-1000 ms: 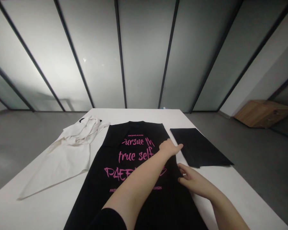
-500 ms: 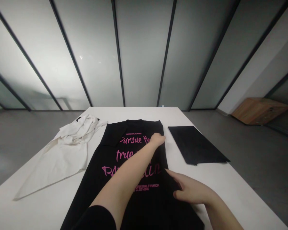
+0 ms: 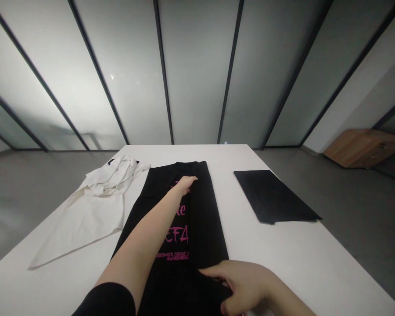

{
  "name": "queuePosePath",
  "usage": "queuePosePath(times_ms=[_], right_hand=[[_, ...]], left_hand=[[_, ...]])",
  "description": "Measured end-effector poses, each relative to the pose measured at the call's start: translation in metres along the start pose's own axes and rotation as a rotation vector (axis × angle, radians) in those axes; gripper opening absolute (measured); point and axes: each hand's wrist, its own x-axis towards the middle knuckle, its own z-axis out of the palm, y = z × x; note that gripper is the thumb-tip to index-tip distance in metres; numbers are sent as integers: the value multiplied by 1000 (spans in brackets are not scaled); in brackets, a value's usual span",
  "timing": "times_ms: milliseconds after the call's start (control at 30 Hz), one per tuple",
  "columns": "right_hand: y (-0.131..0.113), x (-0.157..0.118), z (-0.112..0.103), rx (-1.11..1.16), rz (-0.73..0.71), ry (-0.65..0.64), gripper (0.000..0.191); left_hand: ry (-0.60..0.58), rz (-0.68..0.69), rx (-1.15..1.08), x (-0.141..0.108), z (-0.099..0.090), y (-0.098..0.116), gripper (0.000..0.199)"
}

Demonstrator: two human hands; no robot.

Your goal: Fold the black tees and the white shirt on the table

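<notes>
Nearest you, at the bottom of the view, your right hand [image 3: 245,285] lies open on the near end of the black T-shirt [image 3: 210,228]. Its fingers [image 3: 213,273] stretch flat toward the left with no pinch showing. The thumb [image 3: 225,308] reaches the lower edge of the view, so whether it catches any cloth is hidden. Your left arm [image 3: 141,245], in a black sleeve [image 3: 105,300], crosses the shirt diagonally from the lower left. Your left hand [image 3: 185,185] rests open and palm down near the collar, holding nothing that shows.

The shirt lies face up, folded lengthwise into a long strip, along the middle of the white table [image 3: 276,272]. Its right edge runs straight from collar to near end, with no clear ridges beside it, and your forearm hides part of the left edge. Pink lettering [image 3: 179,235] shows only in part.

Left of the shirt, and just beside it, lies a crumpled white garment [image 3: 95,206], one long corner trailing toward you. Well to the right lies a flat black cloth [image 3: 270,195]. Beyond the table are a gray floor [image 3: 358,219], a low wooden cabinet [image 3: 362,148], and frosted glass panels [image 3: 197,74] in black frames.
</notes>
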Motion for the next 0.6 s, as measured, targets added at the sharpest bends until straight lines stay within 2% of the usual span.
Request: queuePosePath(times_ms=[133, 300, 367, 500, 600], right_hand=[[5, 5, 3, -37, -27, -62, 60], [8, 7, 7, -184, -145, -27, 55], [11, 9, 11, -245, -164, -32, 52], [18, 12, 18, -266, -44, -103, 39], [21, 14, 19, -224, 48, -62, 17]], left_hand=[[32, 21, 102, 0, -13, -8, 20], [138, 97, 213, 1, -21, -21, 16], [186, 138, 249, 0, -23, -26, 25], [210, 246, 333, -6, -25, -29, 48], [201, 338, 411, -11, -23, -27, 41]])
